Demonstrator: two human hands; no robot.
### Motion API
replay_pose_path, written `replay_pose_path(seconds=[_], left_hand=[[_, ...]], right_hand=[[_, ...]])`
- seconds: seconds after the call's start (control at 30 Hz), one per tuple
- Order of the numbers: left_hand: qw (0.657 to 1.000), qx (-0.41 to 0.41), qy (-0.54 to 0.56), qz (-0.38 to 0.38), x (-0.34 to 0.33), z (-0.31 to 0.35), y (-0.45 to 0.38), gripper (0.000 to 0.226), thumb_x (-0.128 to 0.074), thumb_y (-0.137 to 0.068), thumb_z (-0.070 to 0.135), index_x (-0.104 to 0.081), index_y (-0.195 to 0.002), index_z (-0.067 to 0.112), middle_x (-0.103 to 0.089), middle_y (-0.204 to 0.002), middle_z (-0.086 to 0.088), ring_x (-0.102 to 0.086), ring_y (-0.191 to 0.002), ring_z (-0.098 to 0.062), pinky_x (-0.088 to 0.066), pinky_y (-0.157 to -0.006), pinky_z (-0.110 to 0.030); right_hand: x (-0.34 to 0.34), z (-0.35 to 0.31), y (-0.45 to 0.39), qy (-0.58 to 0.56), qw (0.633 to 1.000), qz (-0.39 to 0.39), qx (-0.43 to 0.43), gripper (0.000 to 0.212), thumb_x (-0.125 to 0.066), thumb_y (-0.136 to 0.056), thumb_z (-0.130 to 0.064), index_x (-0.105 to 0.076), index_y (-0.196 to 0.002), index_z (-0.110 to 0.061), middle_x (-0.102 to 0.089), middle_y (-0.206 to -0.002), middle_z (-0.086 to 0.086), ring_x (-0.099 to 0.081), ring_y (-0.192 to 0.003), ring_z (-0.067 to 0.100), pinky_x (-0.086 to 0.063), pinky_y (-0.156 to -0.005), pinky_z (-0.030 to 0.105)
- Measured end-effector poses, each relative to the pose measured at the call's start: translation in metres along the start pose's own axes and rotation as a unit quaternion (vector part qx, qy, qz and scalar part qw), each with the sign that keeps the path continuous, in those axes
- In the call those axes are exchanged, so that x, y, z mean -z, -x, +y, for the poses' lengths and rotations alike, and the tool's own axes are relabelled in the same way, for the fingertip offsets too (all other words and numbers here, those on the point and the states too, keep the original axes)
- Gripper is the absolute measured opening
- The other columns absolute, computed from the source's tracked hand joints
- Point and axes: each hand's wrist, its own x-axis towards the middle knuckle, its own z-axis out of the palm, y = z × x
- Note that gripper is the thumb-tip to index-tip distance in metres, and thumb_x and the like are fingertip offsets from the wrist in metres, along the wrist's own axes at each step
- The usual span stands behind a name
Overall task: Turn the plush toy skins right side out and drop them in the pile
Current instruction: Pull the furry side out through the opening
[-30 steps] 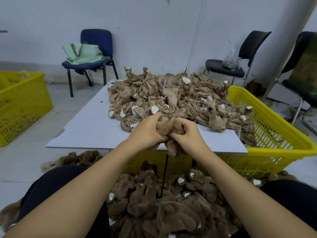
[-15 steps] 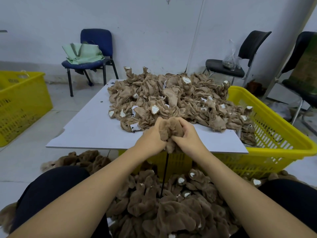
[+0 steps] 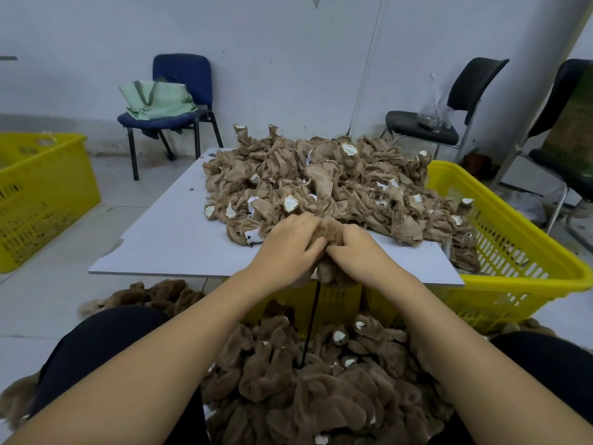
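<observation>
A brown plush toy skin [image 3: 332, 271] is bunched between both hands over the near edge of the white board [image 3: 167, 239]. My left hand [image 3: 288, 248] grips its left side with curled fingers. My right hand [image 3: 359, 255] grips its right side, and fuzzy fabric shows above and below the knuckles. A heap of tan inside-out skins [image 3: 321, 184] with white patches covers the board's far half. A pile of fuzzy brown skins [image 3: 305, 380] lies on the floor between my knees.
A yellow basket [image 3: 519, 252] stands to the right under the board, another yellow basket [image 3: 41, 194] at far left. A blue chair [image 3: 179, 91] with a green bag stands by the wall, black chairs [image 3: 455, 107] at the right. A thin black rod [image 3: 309, 326] rises from the pile.
Both hands have pressed closer together around the skin and shifted slightly downward; less of the brown fabric shows between them than a second ago.
</observation>
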Motion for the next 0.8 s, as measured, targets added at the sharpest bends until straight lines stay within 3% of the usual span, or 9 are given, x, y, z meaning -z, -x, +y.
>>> replay_pose_path(seconds=[0.1, 0.2, 0.3, 0.37, 0.47, 0.57, 0.63, 0.7, 0.8], left_hand=[[0.996, -0.025, 0.031, 0.086, 0.000, 0.008, -0.002, 0.012, -0.052, -0.100, 0.012, -0.061, -0.101, 0.004, -0.058, -0.091, -0.004, -0.053, -0.088, -0.025, -0.041, -0.076, -0.041], [0.991, -0.008, 0.081, 0.106, 0.002, 0.012, -0.007, 0.016, -0.047, -0.103, 0.012, -0.061, -0.103, 0.004, -0.061, -0.093, -0.005, -0.055, -0.088, -0.024, -0.043, -0.075, -0.042], [0.994, 0.017, 0.094, 0.061, 0.003, 0.009, -0.012, 0.025, -0.040, -0.106, 0.016, -0.060, -0.120, 0.008, -0.066, -0.110, -0.007, -0.060, -0.101, -0.026, -0.047, -0.079, -0.042], [0.996, 0.012, 0.087, 0.018, 0.000, 0.003, -0.013, 0.029, -0.037, -0.106, 0.015, -0.057, -0.127, 0.013, -0.066, -0.119, -0.008, -0.060, -0.108, -0.026, -0.047, -0.083, -0.041], [0.994, 0.011, 0.099, -0.046, -0.011, -0.004, -0.007, 0.024, -0.035, -0.107, 0.014, -0.053, -0.122, 0.017, -0.063, -0.111, -0.009, -0.060, -0.099, -0.025, -0.048, -0.083, -0.044], [0.989, 0.045, 0.109, -0.088, -0.018, -0.005, -0.005, 0.029, -0.033, -0.109, 0.022, -0.046, -0.135, 0.016, -0.060, -0.111, -0.008, -0.059, -0.096, -0.023, -0.048, -0.084, -0.043], [0.989, 0.045, 0.110, -0.093, -0.018, -0.006, -0.004, 0.021, -0.033, -0.108, 0.023, -0.050, -0.120, 0.017, -0.058, -0.105, -0.004, -0.058, -0.094, -0.022, -0.048, -0.084, -0.044], [0.988, 0.038, 0.134, -0.066, -0.016, -0.006, -0.002, 0.021, -0.033, -0.105, 0.025, -0.052, -0.104, 0.017, -0.058, -0.099, -0.003, -0.057, -0.092, -0.021, -0.047, -0.082, -0.045], [0.973, 0.053, 0.225, 0.018, -0.013, 0.000, -0.001, 0.032, -0.034, -0.101, 0.020, -0.063, -0.109, 0.009, -0.066, -0.103, -0.006, -0.062, -0.098, -0.019, -0.050, -0.088, -0.042]], right_hand=[[0.003, -0.009, 0.001, -0.003, 0.999, 0.047, 0.015, 0.015, -0.052, -0.085, -0.007, -0.052, -0.071, -0.003, -0.059, -0.064, 0.013, -0.059, -0.066, 0.035, -0.049, -0.061, 0.047], [0.004, -0.018, 0.000, 0.011, 0.994, 0.096, 0.046, 0.012, -0.049, -0.084, -0.013, -0.053, -0.073, -0.010, -0.063, -0.070, 0.009, -0.060, -0.069, 0.031, -0.049, -0.062, 0.045], [0.004, -0.023, -0.001, 0.067, 0.993, 0.090, 0.047, 0.019, -0.047, -0.088, -0.013, -0.048, -0.070, -0.015, -0.064, -0.075, 0.012, -0.060, -0.072, 0.035, -0.050, -0.063, 0.044], [-0.001, -0.020, 0.000, 0.089, 0.994, 0.062, 0.026, 0.018, -0.046, -0.089, -0.011, -0.052, -0.073, -0.009, -0.065, -0.076, 0.014, -0.061, -0.073, 0.036, -0.054, -0.066, 0.046], [-0.014, -0.011, 0.006, 0.079, 0.997, 0.015, -0.006, 0.016, -0.044, -0.093, -0.013, -0.057, -0.086, -0.006, -0.066, -0.078, 0.016, -0.063, -0.074, 0.036, -0.057, -0.070, 0.051], [-0.021, -0.007, 0.011, 0.068, 0.997, -0.004, -0.020, 0.012, -0.042, -0.099, -0.015, -0.051, -0.104, -0.009, -0.065, -0.086, 0.017, -0.063, -0.078, 0.037, -0.056, -0.074, 0.053], [-0.019, -0.008, 0.012, 0.059, 0.998, -0.010, -0.026, 0.013, -0.043, -0.098, -0.016, -0.051, -0.107, -0.011, -0.065, -0.088, 0.016, -0.063, -0.081, 0.037, -0.056, -0.076, 0.054], [-0.019, -0.009, 0.013, 0.071, 0.997, -0.012, -0.029, 0.013, -0.043, -0.096, -0.018, -0.050, -0.107, -0.015, -0.065, -0.089, 0.013, -0.063, -0.081, 0.036, -0.056, -0.077, 0.053], [-0.019, -0.013, 0.012, 0.173, 0.984, 0.038, -0.018, 0.006, -0.046, -0.095, -0.015, -0.041, -0.097, -0.017, -0.054, -0.082, 0.002, -0.052, -0.067, 0.024, -0.044, -0.060, 0.038]])
